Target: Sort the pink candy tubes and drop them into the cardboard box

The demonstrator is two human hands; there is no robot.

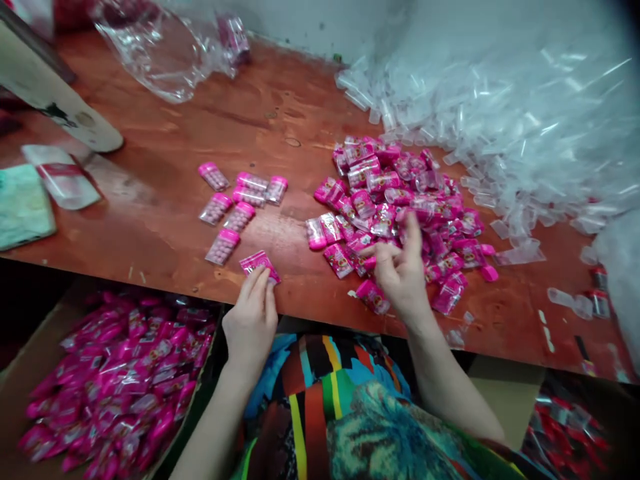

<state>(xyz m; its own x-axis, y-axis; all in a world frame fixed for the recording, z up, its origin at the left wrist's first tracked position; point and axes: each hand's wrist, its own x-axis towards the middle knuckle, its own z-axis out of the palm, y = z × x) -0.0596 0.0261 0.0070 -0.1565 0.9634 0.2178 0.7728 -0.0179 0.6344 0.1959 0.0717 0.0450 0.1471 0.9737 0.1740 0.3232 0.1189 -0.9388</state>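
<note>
1. Packet (259, 262) handling at the lower middle of the frame: my left hand (250, 320) has its fingers straight and together. The tips rest on one pink packet near the edge of the table (165, 133) and are not closed round it.
2. My right hand (403, 270) is in the pile of pink packets (390, 193) at centre right with its fingers loosely curled. Blur hides whether it pinches one.
3. I judge it best to take a single packet from the near edge of the pile, so its neighbours don't drag off the table. My left fingertips should press flat so the loose packet can't slide.
4. Counts:
   - One packet lies under my left fingertips.
   - Seven pink-capped boxes (239, 217) lie in a loose group left of centre. Two of them touch, so I may be off by one.
   - The pile holds too many packets to count.
   - The heap of clear tubes (500, 113) at upper right is also too many to count.
   - One carton (30, 353) at lower left is full of wrapped pink packets.
</note>
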